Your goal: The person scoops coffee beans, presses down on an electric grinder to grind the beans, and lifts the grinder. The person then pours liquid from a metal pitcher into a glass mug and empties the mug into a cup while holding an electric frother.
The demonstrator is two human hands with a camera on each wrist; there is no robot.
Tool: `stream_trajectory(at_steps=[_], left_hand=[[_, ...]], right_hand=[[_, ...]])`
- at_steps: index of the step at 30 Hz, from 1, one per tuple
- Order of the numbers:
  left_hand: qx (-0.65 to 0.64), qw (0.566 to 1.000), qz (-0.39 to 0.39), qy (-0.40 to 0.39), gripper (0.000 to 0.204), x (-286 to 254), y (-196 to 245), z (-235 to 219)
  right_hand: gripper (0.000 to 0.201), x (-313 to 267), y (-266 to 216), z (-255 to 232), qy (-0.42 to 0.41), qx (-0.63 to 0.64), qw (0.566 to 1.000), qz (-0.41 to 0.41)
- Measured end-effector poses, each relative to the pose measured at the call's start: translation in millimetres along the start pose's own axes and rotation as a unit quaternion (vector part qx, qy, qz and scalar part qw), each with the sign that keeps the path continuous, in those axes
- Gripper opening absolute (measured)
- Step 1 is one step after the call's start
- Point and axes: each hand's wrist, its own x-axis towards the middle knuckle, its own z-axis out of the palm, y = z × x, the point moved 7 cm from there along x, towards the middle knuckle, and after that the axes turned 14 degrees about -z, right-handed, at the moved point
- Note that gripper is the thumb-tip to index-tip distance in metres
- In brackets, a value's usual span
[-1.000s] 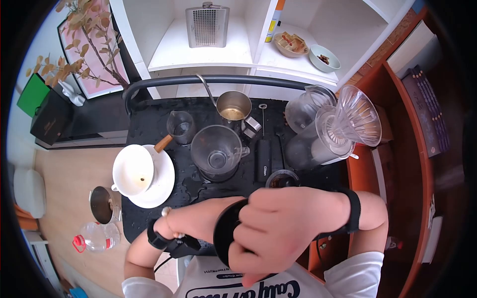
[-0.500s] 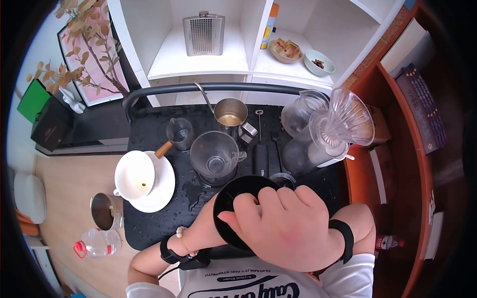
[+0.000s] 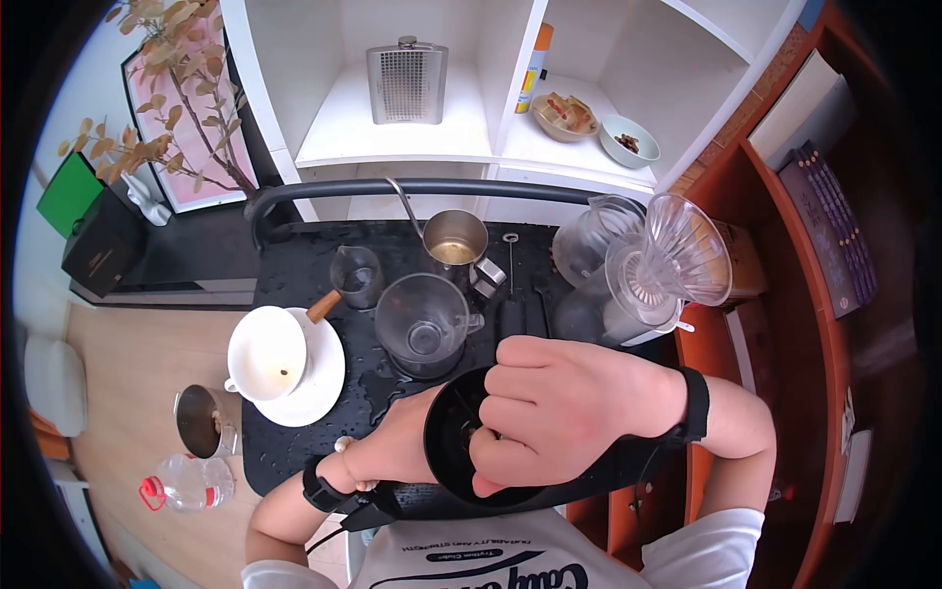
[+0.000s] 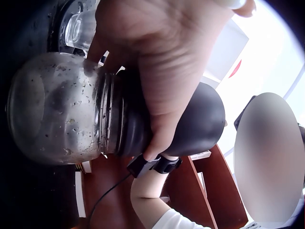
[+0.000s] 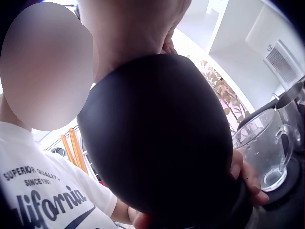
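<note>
Evidently for counter-grip, the left hand (image 4: 157, 62) wraps the black collar above a glass jar (image 4: 52, 109), held over the black tray's (image 3: 294, 255) near edge, while the right hand (image 3: 559, 402) clamps the black domed top (image 5: 157, 138), perhaps a grinder's.

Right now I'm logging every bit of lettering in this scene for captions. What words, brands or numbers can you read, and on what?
"SUPERIOR QUALITY SINCE 1987", with a partial "lifornia" below it: on the white T-shirt.
Gold print on the black box: too small to read.
Book spines on the right: too blurred to read.
Orange bottle on the shelf: its label is unreadable.
</note>
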Motion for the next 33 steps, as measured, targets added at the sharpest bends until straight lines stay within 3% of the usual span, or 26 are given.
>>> stream_trajectory(at_steps=[2,6,8,12,14,15,17,18,20,21,22,24,27,31,33], left_hand=[[-0.01,1.0,0.0,-0.013,0.047,-3,8,0],[-0.044,0.995,0.012,-0.094,0.048,5,1,6],[-0.012,0.989,0.075,-0.123,0.047,10,1,12],[0.044,0.986,0.127,-0.1,0.044,14,-1,12],[-0.018,0.992,0.079,-0.101,0.065,10,6,7],[-0.019,0.992,0.079,-0.1,0.065,7,7,8],[0.001,0.998,0.068,0.005,0.064,2,1,0],[0.001,0.998,0.069,0.005,0.064,1,0,3],[0.076,0.981,0.086,0.157,0.063,-4,-1,-1],[-0.028,0.981,0.083,0.176,0.06,7,-33,0],[-0.028,0.98,0.084,0.176,0.06,5,-27,0],[0.128,0.955,0.12,0.241,0.057,-4,0,0],[0.131,0.958,0.094,0.239,0.054,-6,7,-4],[0.154,0.965,0.093,0.19,0.056,3,-16,-4],[0.157,0.969,0.099,0.165,0.058,4,-25,-2]], right_hand=[[0.029,1,-1,-1,0.029,0.026,0.998,-0.045],[0.03,1,-6,1,0.028,0.055,0.993,-0.102],[0.031,0,-7,-1,0.023,0.04,0.989,-0.138],[0.029,0,-13,-3,0.004,-0.01,0.984,-0.176],[0.031,3,-8,-2,-0.026,-0.016,0.995,-0.095],[0.031,6,-11,-8,-0.026,-0.015,0.995,-0.096],[0.035,7,-1,-7,-0.12,0.025,0.992,0.017],[0.035,9,-4,-5,-0.121,0.025,0.992,0.017],[0.036,11,2,-6,-0.056,-0.015,0.989,0.133],[0.034,11,2,-1,-0.094,-0.091,0.97,0.203],[0.033,9,2,1,-0.1,-0.123,0.953,0.259],[0.032,9,3,0,-0.098,-0.183,0.923,0.324],[0.036,9,10,-4,-0.084,-0.289,0.885,0.355],[0.039,10,15,4,-0.082,-0.305,0.892,0.323],[0.038,18,7,3,-0.051,-0.268,0.943,0.189]])
